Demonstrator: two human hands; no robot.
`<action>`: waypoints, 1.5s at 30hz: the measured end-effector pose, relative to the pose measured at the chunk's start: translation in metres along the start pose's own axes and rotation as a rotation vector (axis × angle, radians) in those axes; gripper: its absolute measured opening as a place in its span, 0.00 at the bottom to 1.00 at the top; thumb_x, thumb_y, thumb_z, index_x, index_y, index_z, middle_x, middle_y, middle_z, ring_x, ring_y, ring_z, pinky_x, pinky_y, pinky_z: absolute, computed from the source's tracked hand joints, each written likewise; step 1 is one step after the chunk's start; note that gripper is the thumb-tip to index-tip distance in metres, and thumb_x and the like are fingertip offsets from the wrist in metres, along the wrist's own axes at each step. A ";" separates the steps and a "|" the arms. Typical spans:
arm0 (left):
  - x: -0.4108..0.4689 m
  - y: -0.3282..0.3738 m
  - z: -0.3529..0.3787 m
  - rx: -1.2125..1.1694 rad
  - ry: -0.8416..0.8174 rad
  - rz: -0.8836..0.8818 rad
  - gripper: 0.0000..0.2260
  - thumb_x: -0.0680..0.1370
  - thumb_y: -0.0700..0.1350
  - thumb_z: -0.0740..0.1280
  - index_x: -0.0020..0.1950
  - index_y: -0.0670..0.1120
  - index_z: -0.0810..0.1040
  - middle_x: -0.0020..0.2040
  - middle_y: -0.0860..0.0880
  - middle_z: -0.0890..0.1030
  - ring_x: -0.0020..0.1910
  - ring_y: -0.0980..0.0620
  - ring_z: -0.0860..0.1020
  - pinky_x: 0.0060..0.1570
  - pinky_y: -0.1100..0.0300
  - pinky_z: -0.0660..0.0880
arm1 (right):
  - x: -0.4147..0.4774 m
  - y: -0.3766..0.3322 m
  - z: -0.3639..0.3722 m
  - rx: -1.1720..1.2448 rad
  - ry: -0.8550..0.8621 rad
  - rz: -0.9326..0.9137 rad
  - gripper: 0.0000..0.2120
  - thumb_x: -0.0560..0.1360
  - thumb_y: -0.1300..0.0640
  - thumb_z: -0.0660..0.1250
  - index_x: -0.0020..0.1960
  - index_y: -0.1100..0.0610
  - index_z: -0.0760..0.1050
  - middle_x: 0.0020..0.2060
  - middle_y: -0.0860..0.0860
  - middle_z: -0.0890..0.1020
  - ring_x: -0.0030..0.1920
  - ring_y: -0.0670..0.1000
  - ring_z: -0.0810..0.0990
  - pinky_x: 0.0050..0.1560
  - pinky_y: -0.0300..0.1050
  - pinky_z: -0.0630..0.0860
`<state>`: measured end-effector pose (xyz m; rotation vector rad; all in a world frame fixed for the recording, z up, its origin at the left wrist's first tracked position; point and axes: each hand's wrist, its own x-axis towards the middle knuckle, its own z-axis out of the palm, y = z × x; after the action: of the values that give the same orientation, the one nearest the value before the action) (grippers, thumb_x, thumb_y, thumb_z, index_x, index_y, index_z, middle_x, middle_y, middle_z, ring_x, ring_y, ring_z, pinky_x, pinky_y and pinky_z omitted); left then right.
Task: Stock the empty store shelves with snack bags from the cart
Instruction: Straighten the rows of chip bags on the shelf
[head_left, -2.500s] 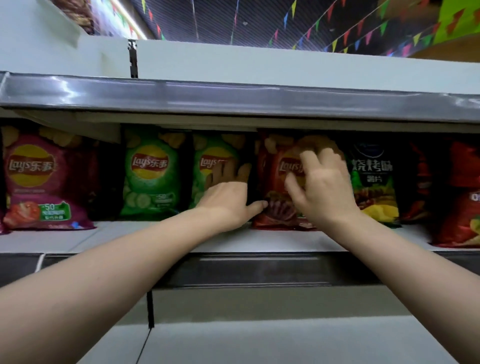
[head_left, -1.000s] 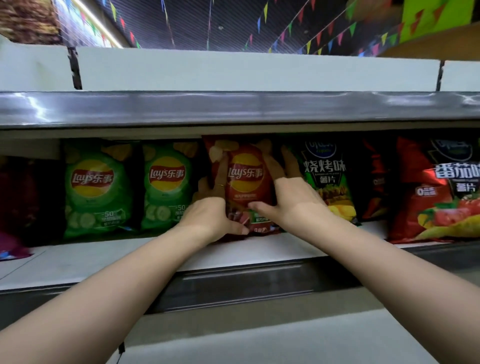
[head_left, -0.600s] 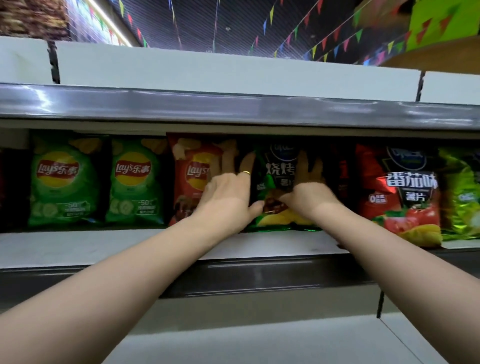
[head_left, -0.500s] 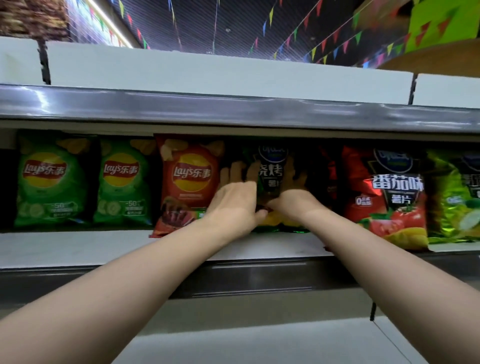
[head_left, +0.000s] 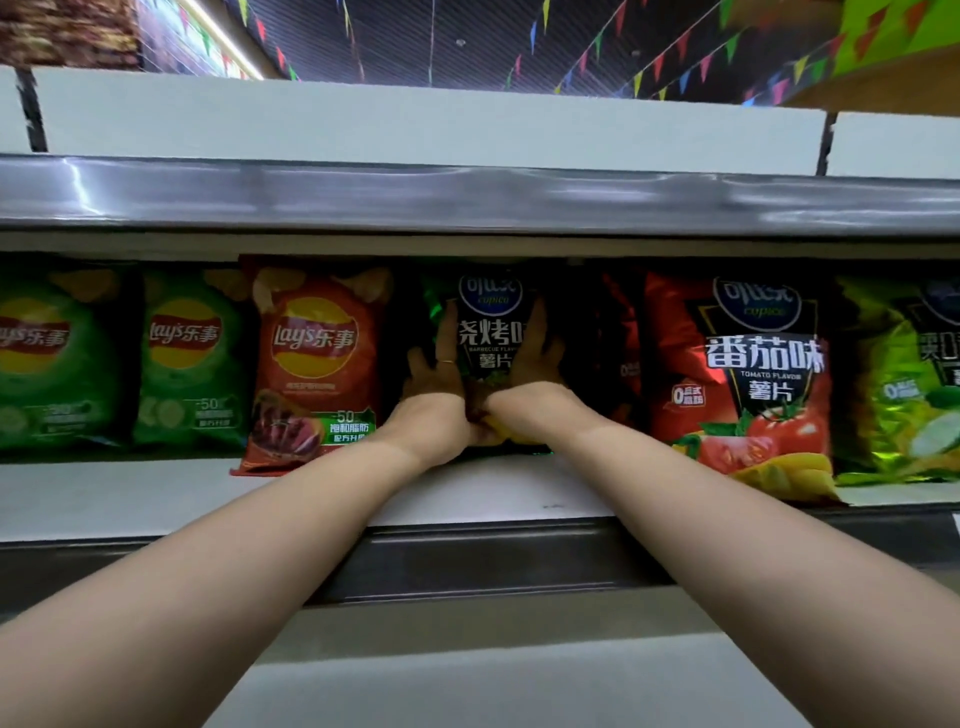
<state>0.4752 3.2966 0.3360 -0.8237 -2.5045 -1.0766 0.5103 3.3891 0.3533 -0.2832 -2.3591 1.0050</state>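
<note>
Reaching up to the white flat shelf board (head_left: 498, 499), both bare arms stretched toward the row of snacks. The black and green shiny snack bag (head_left: 491, 317) stood upright in the middle of that shelf, set back in the shade. The left hand (head_left: 436, 376) lay along the bag's left side and the right hand (head_left: 532, 364) along its right side. The fingers of both hands pointed up, straight and flat, pressing on the bag rather than wrapped around it. A thin ring (head_left: 445, 360) showed on a left finger. The thumbs seemed to meet low at the bag's bottom, but it was dark there and hard to tell.

Just left of the bag stood a red crinkly chip bag (head_left: 317, 364), its bottom edge nearer the front of the shelf. Two green crinkly chip bags (head_left: 192, 358) stood further left. To the right was a red shiny tomato chip bag (head_left: 748, 374), then a lime-green shiny bag (head_left: 904, 384). A grey metal shelf rail (head_left: 467, 197) ran across above them all.
</note>
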 end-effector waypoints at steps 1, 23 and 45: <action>0.000 -0.001 0.001 -0.010 0.006 0.008 0.57 0.65 0.41 0.78 0.74 0.58 0.35 0.73 0.39 0.52 0.72 0.38 0.61 0.67 0.45 0.66 | 0.000 0.001 0.001 -0.014 0.008 0.005 0.54 0.69 0.52 0.74 0.75 0.50 0.33 0.75 0.59 0.41 0.76 0.59 0.47 0.71 0.52 0.55; -0.041 0.069 0.023 0.312 0.214 0.058 0.33 0.78 0.50 0.61 0.76 0.52 0.46 0.74 0.42 0.48 0.69 0.41 0.53 0.68 0.51 0.53 | -0.065 0.016 -0.061 -0.029 0.314 -0.541 0.24 0.74 0.62 0.63 0.68 0.65 0.62 0.62 0.61 0.66 0.61 0.60 0.70 0.58 0.45 0.65; -0.048 0.119 0.081 -0.115 -0.251 0.171 0.51 0.73 0.53 0.71 0.75 0.47 0.32 0.73 0.42 0.60 0.69 0.45 0.66 0.66 0.57 0.64 | -0.056 0.102 -0.142 -0.063 0.392 -0.077 0.28 0.79 0.44 0.56 0.75 0.53 0.54 0.67 0.61 0.62 0.66 0.62 0.67 0.63 0.50 0.64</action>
<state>0.5822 3.4034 0.3259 -1.2524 -2.5288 -1.1286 0.6347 3.5236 0.3375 -0.3732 -2.0301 0.7608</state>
